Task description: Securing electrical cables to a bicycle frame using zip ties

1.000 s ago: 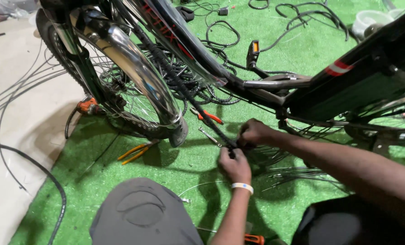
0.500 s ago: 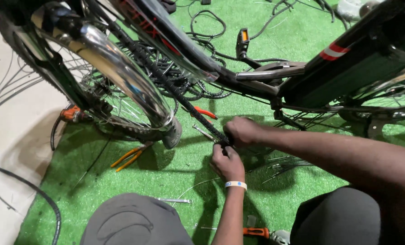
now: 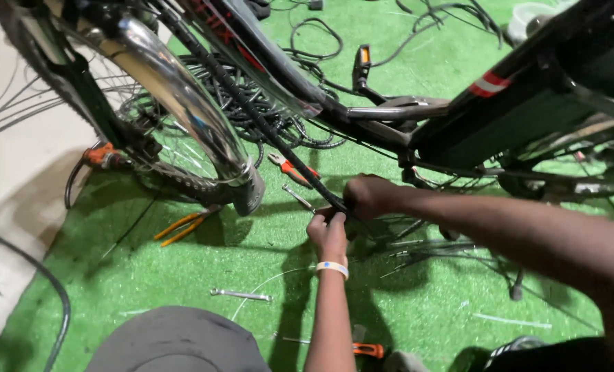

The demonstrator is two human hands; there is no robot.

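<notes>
Item: black ribbed cable sleeve (image 3: pixel 252 110), long and thin, corrugated along its length. It runs on a slant from 11 o'clock at the top of the frame down to the middle, crossing in front of the bicycle frame (image 3: pixel 527 89). Its lower end sits at frame centre, where both hands meet.

Left hand (image 3: pixel 329 233): enters from 6 o'clock, white wristband (image 3: pixel 332 266) at the wrist, fingers curled tight about the lower end of the sleeve from below.

Right hand (image 3: pixel 365 196): forearm enters from 4 o'clock, hand closed narrow on the same end of the sleeve, at 1 o'clock of the left hand and touching it. What lies between its fingertips cannot be told.

Surroundings:
- Chrome mudguard (image 3: pixel 176 89), curved, over a spoked wheel (image 3: pixel 80 89), at 10 o'clock of the hands.
- Coil of black cable (image 3: pixel 252 117) on the ground behind the sleeve.
- Orange-handled pliers (image 3: pixel 290 167), just at 11 o'clock of the hands.
- Yellow-handled pliers (image 3: pixel 183 226), at 9 o'clock, near the mudguard tip.
- Steel spanner (image 3: pixel 240 295), at 8 o'clock, lying flat.
- Orange-handled tool (image 3: pixel 365 350), at 6 o'clock, partly hidden by the forearm.
- Green artificial turf (image 3: pixel 183 275) under everything.
- Grey knee (image 3: pixel 176 341) at the lower edge.
</notes>
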